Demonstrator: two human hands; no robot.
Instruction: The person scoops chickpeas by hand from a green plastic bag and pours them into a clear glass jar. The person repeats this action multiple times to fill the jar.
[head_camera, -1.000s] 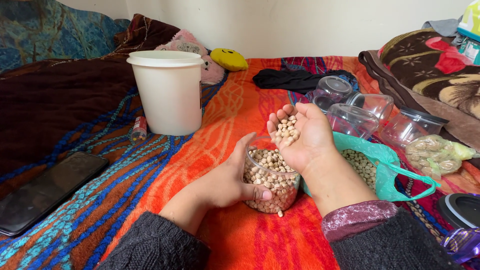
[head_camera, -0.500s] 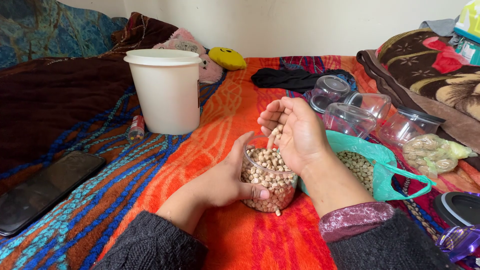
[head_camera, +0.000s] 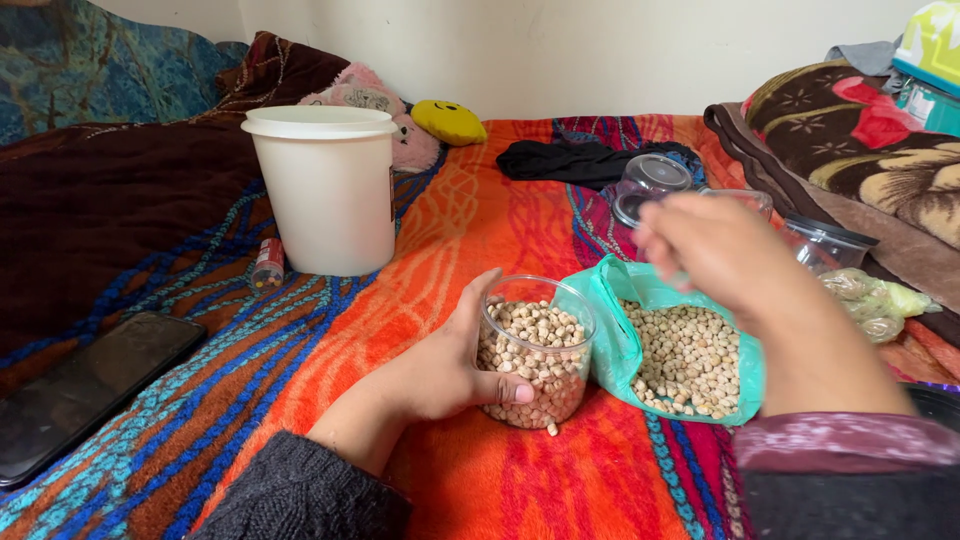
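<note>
A clear plastic jar (head_camera: 535, 375) almost full of chickpeas stands on the orange patterned blanket (head_camera: 470, 230). My left hand (head_camera: 445, 365) wraps around its left side, thumb across the front. One chickpea lies on the blanket at the jar's base. To the jar's right lies an open green plastic bag (head_camera: 615, 330) with chickpeas (head_camera: 685, 360) inside. My right hand (head_camera: 715, 250) hovers blurred above the bag, palm down; whether it holds anything does not show.
A white lidded tub (head_camera: 325, 190) stands at back left with a small tube (head_camera: 266, 265) beside it. A black phone (head_camera: 85, 385) lies at the left. Several empty clear jars (head_camera: 650, 180), a packet of nuts (head_camera: 870, 305), folded blankets (head_camera: 860, 140) and soft toys (head_camera: 450, 120) sit behind.
My right hand tipped its handful of chickpeas into the jar, then swung right to above the green bag. The left hand stayed on the jar.
</note>
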